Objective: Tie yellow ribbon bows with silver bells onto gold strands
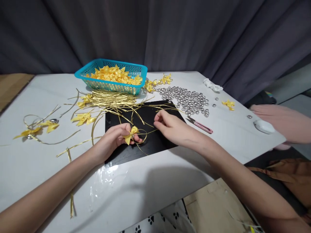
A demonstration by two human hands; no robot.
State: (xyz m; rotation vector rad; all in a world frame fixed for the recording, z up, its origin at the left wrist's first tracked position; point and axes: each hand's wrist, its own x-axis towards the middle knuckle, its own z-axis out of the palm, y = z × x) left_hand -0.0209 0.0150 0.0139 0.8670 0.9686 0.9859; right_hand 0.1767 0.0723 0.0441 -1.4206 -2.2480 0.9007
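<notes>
Over the black mat, my left hand pinches a yellow ribbon bow between thumb and fingers. A small silver bead shows at the bow's middle. A loop of gold cord comes out of the bow. To the right, my right hand is closed, thumb against forefinger, on the far end of that gold cord, which runs fairly straight between the hands. Behind the mat lies a pile of gold cords, some with ends across the mat.
A teal basket of yellow bows stands at the back. Silver beads lie right of it, with pink-handled thread snips in front. Bows with cords lie left. A white tissue, a yellow bow and a white mouse-shaped object are right.
</notes>
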